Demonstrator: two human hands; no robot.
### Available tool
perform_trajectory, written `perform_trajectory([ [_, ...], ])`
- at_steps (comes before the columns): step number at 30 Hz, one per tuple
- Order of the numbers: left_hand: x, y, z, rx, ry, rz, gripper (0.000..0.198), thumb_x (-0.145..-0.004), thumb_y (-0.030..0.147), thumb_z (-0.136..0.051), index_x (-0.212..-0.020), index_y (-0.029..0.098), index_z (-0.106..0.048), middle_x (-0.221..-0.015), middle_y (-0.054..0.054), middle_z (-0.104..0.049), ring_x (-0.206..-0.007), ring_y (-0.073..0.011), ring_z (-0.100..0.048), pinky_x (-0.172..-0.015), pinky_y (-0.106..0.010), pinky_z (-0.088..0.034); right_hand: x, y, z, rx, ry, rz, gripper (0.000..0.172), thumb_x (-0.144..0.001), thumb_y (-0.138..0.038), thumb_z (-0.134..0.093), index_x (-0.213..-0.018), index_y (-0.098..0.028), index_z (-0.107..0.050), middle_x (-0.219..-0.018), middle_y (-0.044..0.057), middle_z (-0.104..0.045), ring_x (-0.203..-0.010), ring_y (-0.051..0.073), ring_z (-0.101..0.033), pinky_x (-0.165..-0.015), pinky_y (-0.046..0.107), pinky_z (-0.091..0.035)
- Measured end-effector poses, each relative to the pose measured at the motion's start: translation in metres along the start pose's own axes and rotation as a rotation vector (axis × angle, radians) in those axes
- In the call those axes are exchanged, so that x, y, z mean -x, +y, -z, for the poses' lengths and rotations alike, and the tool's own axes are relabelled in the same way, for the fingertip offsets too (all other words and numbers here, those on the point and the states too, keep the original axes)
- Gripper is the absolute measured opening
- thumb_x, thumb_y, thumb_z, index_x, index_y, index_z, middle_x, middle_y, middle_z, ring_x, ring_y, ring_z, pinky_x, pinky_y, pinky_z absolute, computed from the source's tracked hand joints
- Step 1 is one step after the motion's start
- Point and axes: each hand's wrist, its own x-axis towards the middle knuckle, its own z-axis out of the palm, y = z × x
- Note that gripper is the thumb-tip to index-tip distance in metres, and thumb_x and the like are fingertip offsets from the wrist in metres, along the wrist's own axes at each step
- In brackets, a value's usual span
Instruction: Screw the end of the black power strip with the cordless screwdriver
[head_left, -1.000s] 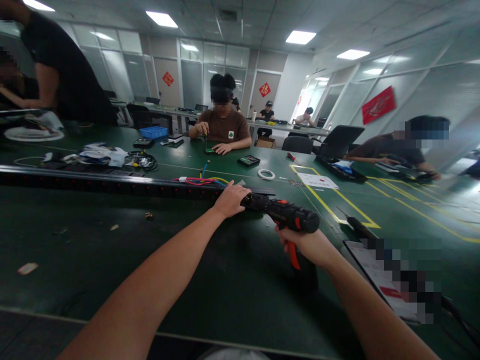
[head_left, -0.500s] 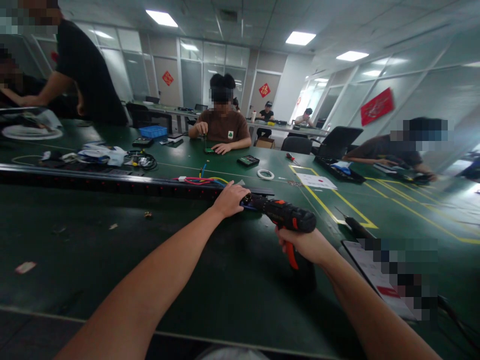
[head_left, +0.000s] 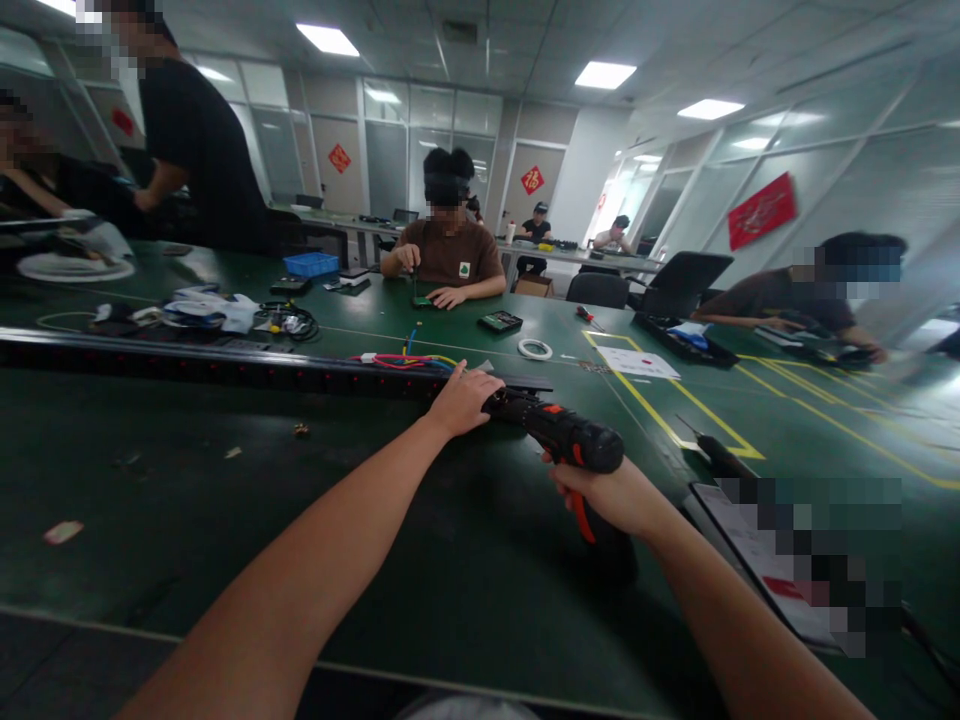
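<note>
A long black rail (head_left: 225, 366) lies across the green table, with red, yellow and blue wires (head_left: 412, 360) behind it. Near its right end my left hand (head_left: 461, 400) rests with its fingers closed around the rail's end part. My right hand (head_left: 600, 490) is wrapped round the handle of a black and orange power drill (head_left: 574, 437). The drill points left, and its front end is close beside my left fingertips. What exactly the tip touches is hidden.
Behind the rail are tangled cables (head_left: 285, 318), a blue tray (head_left: 310, 264), a circuit box (head_left: 500, 321) and a white ring (head_left: 535, 349). A soldering-iron-like tool (head_left: 720, 452) and a tablet (head_left: 765, 560) lie right. Co-workers sit and stand around the table.
The drill's rear has shifted slightly left and down in my right hand. My left hand stays at the rail's end. The standing person at the left has straightened up and drawn an arm back.
</note>
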Motion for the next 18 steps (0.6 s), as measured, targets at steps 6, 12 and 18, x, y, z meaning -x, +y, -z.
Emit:
perform_trajectory([
  [6,0.004,-0.002,0.007,0.006,-0.041,0.014,0.07,-0.082,0.036,-0.074,-0.146,0.022,-0.049,-0.148,-0.01,-0.055,-0.141,-0.0304,-0.045,-0.125,-0.063,0.001,0.0,0.0,-0.002,0.049,0.013,-0.019,0.024,-0.075,-0.024,-0.064,-0.098,-0.02,-0.065,-0.064,-0.003,-0.062,-0.057,0.017,-0.065,-0.054,0.027,-0.052],
  [12,0.003,-0.005,0.016,-0.024,0.003,0.086,0.04,-0.099,0.021,-0.041,-0.132,0.024,-0.063,-0.14,-0.004,-0.063,-0.133,-0.0231,-0.052,-0.126,-0.062,0.004,-0.001,0.005,0.002,0.022,0.015,-0.004,0.027,-0.075,-0.023,-0.063,-0.102,-0.019,-0.065,-0.066,-0.002,-0.063,-0.057,0.018,-0.065,-0.055,0.028,-0.052],
  [18,0.0,-0.006,0.015,-0.103,-0.012,0.11,0.042,-0.094,0.011,-0.042,-0.122,0.025,-0.069,-0.13,-0.005,-0.069,-0.127,-0.025,-0.056,-0.125,-0.066,0.002,0.0,0.006,0.005,-0.028,0.012,-0.016,0.029,-0.073,-0.025,-0.064,-0.101,-0.018,-0.065,-0.065,-0.002,-0.063,-0.057,0.018,-0.064,-0.055,0.029,-0.052],
])
